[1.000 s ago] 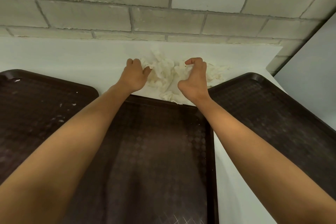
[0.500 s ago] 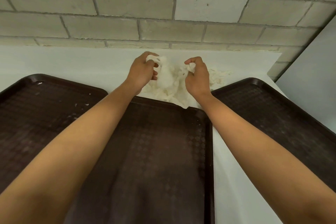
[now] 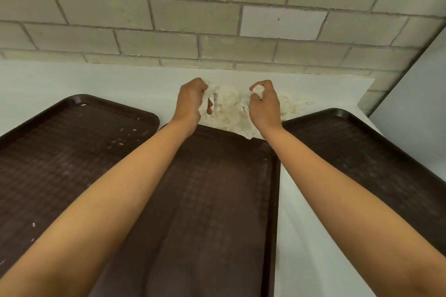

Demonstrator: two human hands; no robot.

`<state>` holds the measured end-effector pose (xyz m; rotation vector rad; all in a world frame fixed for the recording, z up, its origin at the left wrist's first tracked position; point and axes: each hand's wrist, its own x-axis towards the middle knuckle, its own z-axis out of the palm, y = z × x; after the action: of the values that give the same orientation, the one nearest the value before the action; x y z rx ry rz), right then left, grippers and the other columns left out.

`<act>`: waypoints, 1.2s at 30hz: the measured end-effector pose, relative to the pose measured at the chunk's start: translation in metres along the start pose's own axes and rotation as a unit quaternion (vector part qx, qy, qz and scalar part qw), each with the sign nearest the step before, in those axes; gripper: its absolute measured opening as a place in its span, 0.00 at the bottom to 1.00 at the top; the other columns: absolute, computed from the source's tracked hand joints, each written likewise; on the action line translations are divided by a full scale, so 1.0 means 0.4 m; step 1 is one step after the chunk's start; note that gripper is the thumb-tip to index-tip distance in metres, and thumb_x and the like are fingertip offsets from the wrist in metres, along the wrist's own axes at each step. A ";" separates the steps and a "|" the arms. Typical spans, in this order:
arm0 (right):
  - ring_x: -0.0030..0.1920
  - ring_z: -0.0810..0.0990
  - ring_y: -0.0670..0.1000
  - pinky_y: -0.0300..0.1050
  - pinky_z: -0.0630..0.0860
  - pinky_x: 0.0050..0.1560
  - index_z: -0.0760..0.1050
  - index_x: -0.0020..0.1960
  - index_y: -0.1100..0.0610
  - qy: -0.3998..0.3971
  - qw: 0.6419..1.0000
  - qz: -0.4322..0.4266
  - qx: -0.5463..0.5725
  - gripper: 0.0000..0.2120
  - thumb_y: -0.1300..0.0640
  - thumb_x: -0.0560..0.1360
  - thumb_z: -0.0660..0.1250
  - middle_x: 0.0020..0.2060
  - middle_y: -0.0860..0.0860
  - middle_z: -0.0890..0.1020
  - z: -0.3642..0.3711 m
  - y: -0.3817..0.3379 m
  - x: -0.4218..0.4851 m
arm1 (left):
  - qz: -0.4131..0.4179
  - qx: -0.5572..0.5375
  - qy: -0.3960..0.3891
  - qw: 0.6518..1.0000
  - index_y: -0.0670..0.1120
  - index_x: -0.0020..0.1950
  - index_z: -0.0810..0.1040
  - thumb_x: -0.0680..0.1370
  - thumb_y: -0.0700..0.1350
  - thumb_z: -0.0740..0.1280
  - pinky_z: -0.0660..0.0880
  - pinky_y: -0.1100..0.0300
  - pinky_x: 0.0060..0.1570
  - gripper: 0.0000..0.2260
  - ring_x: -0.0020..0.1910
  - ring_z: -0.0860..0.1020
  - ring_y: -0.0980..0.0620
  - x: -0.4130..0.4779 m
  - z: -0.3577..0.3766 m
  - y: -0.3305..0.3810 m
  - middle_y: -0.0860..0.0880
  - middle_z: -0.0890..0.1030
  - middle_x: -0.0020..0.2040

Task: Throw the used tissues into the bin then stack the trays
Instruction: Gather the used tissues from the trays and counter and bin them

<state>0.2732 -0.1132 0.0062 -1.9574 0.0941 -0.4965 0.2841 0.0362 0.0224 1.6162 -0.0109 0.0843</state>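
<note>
Head view: since a moment ago both hands, left hand [image 3: 191, 100] and right hand [image 3: 264, 103], have closed on the used tissues [image 3: 229, 109] at upper centre; binning looks next.

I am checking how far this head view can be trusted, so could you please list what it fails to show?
- The bin: nowhere in the head view, so its place is unknown.
- Middle tray: both forearms cover parts; the bottom edge cuts it off.
- Left tray and right tray: cut off by the side edges.
- Tissues: left hand and right hand hide part of the pile, so no count.
</note>
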 end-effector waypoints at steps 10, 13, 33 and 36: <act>0.38 0.73 0.48 0.38 0.68 0.34 0.68 0.50 0.53 -0.031 0.998 0.041 0.026 0.07 0.63 0.75 0.57 0.48 0.53 0.74 -0.014 -0.060 -0.134 | -0.007 -0.030 0.005 1.000 0.47 0.33 0.71 0.77 0.50 0.64 0.71 0.60 0.39 0.13 0.31 0.73 0.55 -0.163 -0.029 0.014 0.54 0.74 0.28; 0.39 0.74 0.50 0.43 0.72 0.39 0.69 0.50 0.54 -0.026 0.999 0.044 0.017 0.06 0.62 0.75 0.58 0.46 0.53 0.76 -0.018 -0.083 -0.194 | -0.007 -0.018 0.003 1.000 0.49 0.30 0.70 0.74 0.41 0.66 0.75 0.55 0.40 0.13 0.37 0.79 0.46 -0.213 -0.055 -0.001 0.56 0.75 0.25; 0.37 0.79 0.48 0.41 0.73 0.41 0.69 0.32 0.51 -0.002 0.996 0.066 -0.064 0.14 0.50 0.74 0.67 0.28 0.46 0.76 -0.201 -0.116 -0.605 | 0.004 0.059 -0.039 0.997 0.46 0.37 0.66 0.75 0.40 0.63 0.66 0.58 0.28 0.09 0.31 0.69 0.49 -0.652 -0.024 -0.030 0.45 0.70 0.33; 0.30 0.74 0.46 0.40 0.70 0.36 0.69 0.30 0.57 -0.011 0.995 0.067 -0.071 0.16 0.53 0.74 0.67 0.24 0.48 0.73 -0.266 -0.106 -0.663 | 0.008 0.072 -0.017 0.997 0.46 0.35 0.66 0.73 0.37 0.64 0.67 0.58 0.30 0.10 0.33 0.69 0.49 -0.732 0.015 -0.029 0.47 0.69 0.33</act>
<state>-0.0158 -0.1100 0.0015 -2.0777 0.2511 -0.3873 -0.0069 0.0175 -0.0073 1.7621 -0.0459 0.0715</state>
